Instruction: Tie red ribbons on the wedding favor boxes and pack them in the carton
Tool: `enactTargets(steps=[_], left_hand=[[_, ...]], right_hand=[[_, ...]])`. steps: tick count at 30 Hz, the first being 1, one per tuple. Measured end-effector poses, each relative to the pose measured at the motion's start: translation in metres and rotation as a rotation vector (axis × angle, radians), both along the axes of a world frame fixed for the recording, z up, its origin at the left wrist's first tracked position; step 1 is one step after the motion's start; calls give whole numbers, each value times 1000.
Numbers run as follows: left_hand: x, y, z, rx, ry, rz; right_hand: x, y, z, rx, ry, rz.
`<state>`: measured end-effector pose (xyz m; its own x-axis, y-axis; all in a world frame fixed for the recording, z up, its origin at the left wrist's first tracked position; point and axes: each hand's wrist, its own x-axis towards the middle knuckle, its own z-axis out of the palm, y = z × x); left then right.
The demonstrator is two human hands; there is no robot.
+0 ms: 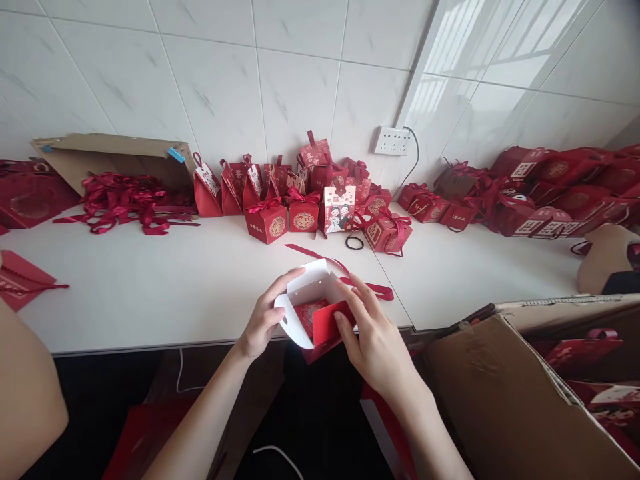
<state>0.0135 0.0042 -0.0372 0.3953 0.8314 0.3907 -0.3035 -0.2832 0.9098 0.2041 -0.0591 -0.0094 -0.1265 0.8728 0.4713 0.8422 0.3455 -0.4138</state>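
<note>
Between my hands is an unclosed red gift box (331,325) with white inner walls, tilted at the table's front edge. Something red with a printed pattern (309,317) shows inside it. My left hand (266,316) grips the white flaps on the box's left side, thumb against the rounded flap. On the other side, my right hand (369,327) has its fingers over the right wall and its thumb on the red flap. Just behind the box lies a loose dark red ribbon (373,289), partly hidden by my right hand.
Several finished red boxes (267,220) stand along the wall, with a black ring (355,243) before them. Ribbons (135,200) spill from a cardboard box (115,147) at left. More boxes (530,213) pile up at right. A large carton (490,387) stands near my right arm. Other people's arms (25,393) show at both sides.
</note>
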Motion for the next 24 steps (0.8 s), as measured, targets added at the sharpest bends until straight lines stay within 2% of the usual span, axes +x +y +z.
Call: enactTargets(steps=[2, 6, 8, 11, 14, 20, 24], left_hand=[[-2, 0, -3, 36, 26, 38], [-4, 1, -6, 92, 74, 70], [-4, 1, -6, 112, 89, 75], [-4, 0, -4, 139, 114, 53], [-5, -4, -1, 168, 147, 17], [-2, -7, -2, 316, 159, 63], [5, -4, -3, 269, 200, 130]], right_hand=[[-1, 1, 2, -38, 22, -28], [0, 1, 6, -122, 138, 34], [2, 2, 6, -165, 168, 6], [4, 5, 3, -238, 209, -68], [6, 7, -4, -283, 322, -36], [-1, 5, -26, -236, 615, 76], [-9, 4, -40, -131, 717, 43]])
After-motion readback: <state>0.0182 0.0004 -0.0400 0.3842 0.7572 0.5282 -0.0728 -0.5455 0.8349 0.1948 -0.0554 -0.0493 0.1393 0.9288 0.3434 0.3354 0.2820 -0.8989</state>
